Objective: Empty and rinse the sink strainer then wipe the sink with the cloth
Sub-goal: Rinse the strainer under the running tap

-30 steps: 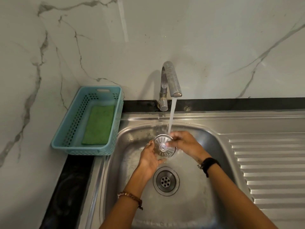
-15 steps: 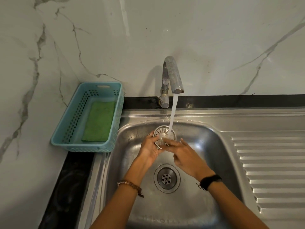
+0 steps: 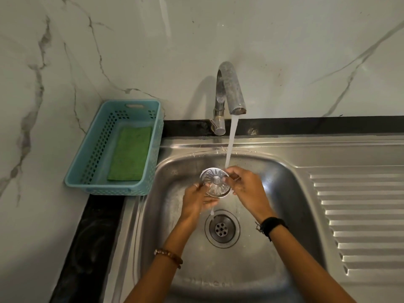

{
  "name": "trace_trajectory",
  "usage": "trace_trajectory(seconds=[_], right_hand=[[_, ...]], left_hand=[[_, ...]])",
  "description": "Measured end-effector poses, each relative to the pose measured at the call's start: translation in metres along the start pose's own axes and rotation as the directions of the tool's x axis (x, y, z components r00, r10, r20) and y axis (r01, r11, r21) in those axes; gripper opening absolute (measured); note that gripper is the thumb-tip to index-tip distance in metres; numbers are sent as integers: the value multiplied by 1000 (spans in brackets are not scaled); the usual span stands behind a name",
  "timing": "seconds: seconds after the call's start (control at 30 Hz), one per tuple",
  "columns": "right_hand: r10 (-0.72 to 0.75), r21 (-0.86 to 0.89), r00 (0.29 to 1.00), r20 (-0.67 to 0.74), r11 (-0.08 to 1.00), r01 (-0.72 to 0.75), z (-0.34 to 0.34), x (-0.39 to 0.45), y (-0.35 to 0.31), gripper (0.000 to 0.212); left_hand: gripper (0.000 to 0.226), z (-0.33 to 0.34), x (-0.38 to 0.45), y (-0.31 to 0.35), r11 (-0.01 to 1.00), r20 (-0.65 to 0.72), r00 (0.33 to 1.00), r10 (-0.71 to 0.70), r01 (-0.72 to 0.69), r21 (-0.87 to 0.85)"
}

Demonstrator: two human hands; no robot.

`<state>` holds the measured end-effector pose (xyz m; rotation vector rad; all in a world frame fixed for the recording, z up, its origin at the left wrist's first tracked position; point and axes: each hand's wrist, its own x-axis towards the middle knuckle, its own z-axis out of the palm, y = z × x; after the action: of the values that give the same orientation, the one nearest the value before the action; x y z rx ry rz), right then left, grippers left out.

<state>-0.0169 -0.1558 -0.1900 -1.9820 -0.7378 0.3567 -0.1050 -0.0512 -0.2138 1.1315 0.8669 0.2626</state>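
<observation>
Both hands grip the strainer (image 3: 215, 182) at mid-frame, above the sink (image 3: 284, 182) basin: left hand (image 3: 197, 199) curled under its lower-left rim, right hand (image 3: 244, 185) pinching its right edge. Its round face tilts up toward the camera, knob at centre. Water from the tap (image 3: 229, 88) falls on the right fingers. Below, the drain (image 3: 222, 228) lies open. At left, a blue basket (image 3: 87, 154) holds a green cloth (image 3: 129, 153), lying flat.
</observation>
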Motion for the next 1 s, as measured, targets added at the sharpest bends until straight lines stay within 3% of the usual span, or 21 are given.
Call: trace_trajectory(seconds=[0.1,0.2,0.37,0.47,0.6,1.0], right_hand=[[297,290,954,32,911,-293,3,4,16,13],[426,303,895,133,842,-446,10,2,25,18],[234,110,970,67,964,-240,10,1,11,14],[147,-14,989,-15,989,-147,-1,0,12,15],[247,128,969,-2,961,-245,-9,0,19,16],[157,223,988,13,962,-155,-14,-6,6,11]], left_hand=[[11,1,9,8,915,-2,968,249,-235,329],[12,2,10,8,857,40,969,243,-234,459],[13,-14,4,-8,900,-32,998,61,-41,433],[12,-7,-1,-4,903,-16,997,71,-58,425],[15,-2,-1,10,906,-15,993,121,-104,410],[15,-3,-19,26,855,-33,967,252,-207,476]])
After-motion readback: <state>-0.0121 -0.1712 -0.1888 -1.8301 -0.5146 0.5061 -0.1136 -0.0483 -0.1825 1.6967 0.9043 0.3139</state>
